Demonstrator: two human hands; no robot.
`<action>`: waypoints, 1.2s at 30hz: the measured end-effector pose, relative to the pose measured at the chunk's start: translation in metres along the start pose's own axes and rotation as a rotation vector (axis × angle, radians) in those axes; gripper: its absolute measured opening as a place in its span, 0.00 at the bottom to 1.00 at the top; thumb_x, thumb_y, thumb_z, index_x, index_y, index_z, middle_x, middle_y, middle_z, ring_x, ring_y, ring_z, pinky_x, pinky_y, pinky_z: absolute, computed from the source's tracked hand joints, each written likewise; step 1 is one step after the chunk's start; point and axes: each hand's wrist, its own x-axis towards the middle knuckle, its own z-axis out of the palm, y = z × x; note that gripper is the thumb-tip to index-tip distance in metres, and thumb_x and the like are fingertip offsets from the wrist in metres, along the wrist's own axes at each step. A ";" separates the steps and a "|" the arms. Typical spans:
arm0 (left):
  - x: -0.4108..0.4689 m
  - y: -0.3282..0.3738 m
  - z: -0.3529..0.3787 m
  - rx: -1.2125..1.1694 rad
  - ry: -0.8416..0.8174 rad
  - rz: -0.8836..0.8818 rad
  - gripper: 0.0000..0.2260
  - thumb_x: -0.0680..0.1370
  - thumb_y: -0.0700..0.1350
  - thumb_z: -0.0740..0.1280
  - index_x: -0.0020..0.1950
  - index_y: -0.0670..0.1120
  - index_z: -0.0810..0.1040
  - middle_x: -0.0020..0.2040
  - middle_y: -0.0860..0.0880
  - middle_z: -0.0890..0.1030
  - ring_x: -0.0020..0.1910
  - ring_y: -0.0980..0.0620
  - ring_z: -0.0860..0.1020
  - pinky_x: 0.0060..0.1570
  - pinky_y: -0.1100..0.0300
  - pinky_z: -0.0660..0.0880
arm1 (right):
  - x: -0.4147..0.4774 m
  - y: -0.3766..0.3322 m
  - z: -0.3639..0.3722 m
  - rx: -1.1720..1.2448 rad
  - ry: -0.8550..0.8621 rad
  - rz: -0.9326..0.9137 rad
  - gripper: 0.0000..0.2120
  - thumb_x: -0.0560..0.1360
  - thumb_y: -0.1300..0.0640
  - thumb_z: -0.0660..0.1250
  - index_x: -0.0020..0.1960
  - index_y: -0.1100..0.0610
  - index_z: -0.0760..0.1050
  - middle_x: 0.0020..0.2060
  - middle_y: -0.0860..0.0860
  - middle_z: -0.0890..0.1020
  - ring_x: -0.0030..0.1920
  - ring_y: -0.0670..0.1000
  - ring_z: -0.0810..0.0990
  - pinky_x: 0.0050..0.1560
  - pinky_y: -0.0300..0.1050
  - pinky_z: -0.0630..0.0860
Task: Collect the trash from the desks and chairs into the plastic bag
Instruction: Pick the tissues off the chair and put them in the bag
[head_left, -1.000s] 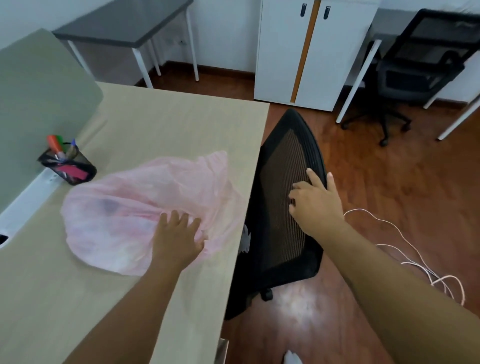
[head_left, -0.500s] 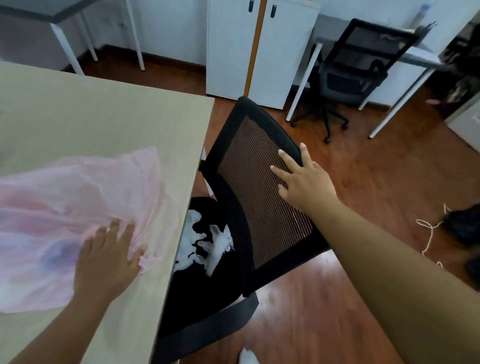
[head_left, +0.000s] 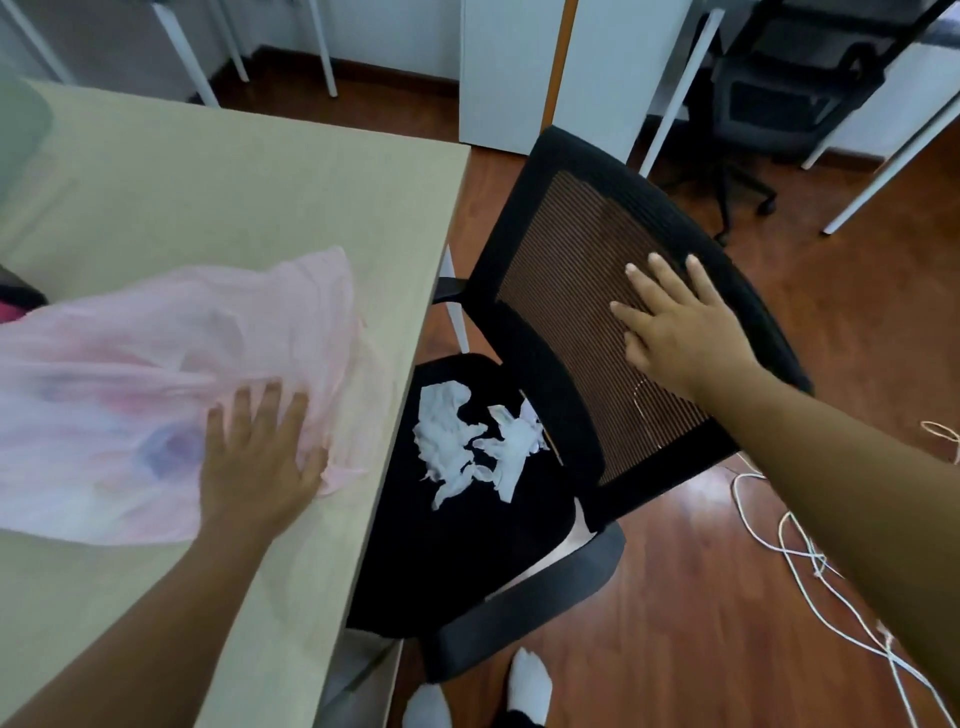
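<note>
Now that the office chair (head_left: 561, 260) has been swung out from the tabletop's (head_left: 234, 187) right edge, its seat shows, with crumpled white tissue (head_left: 457, 436) lying on it. The right hand (head_left: 675, 332) lies flat on the mesh backrest, fingers spread, holding nothing. The left hand (head_left: 260, 462) presses open-palmed on the pink plastic bag (head_left: 130, 374) near that same edge. I'd say the tissue goes in next.

Reddish wood floor (head_left: 675, 649); white cabinet (head_left: 509, 67); white wall (head_left: 395, 26).

left hand (head_left: 260, 462) flat, right hand (head_left: 680, 332) flat, fingers spread
</note>
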 end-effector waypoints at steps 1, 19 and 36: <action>-0.002 0.002 -0.008 -0.009 0.042 -0.012 0.31 0.76 0.59 0.53 0.75 0.44 0.66 0.76 0.38 0.64 0.73 0.30 0.60 0.71 0.35 0.53 | -0.009 -0.017 0.004 0.059 0.016 0.008 0.22 0.78 0.49 0.57 0.68 0.54 0.74 0.73 0.59 0.66 0.76 0.61 0.58 0.74 0.64 0.50; -0.031 0.201 0.008 -0.239 -0.394 0.133 0.34 0.76 0.62 0.59 0.79 0.60 0.49 0.80 0.44 0.52 0.74 0.35 0.59 0.70 0.43 0.64 | -0.092 -0.071 0.134 0.331 -0.008 0.025 0.14 0.73 0.55 0.67 0.56 0.57 0.81 0.55 0.56 0.82 0.60 0.60 0.78 0.69 0.59 0.63; 0.061 0.185 0.199 -0.175 -0.751 -0.038 0.59 0.62 0.71 0.71 0.74 0.63 0.28 0.73 0.46 0.22 0.73 0.29 0.32 0.68 0.27 0.46 | 0.039 -0.161 0.286 0.312 -0.597 -0.183 0.59 0.63 0.35 0.74 0.77 0.43 0.34 0.76 0.57 0.33 0.76 0.68 0.41 0.69 0.64 0.62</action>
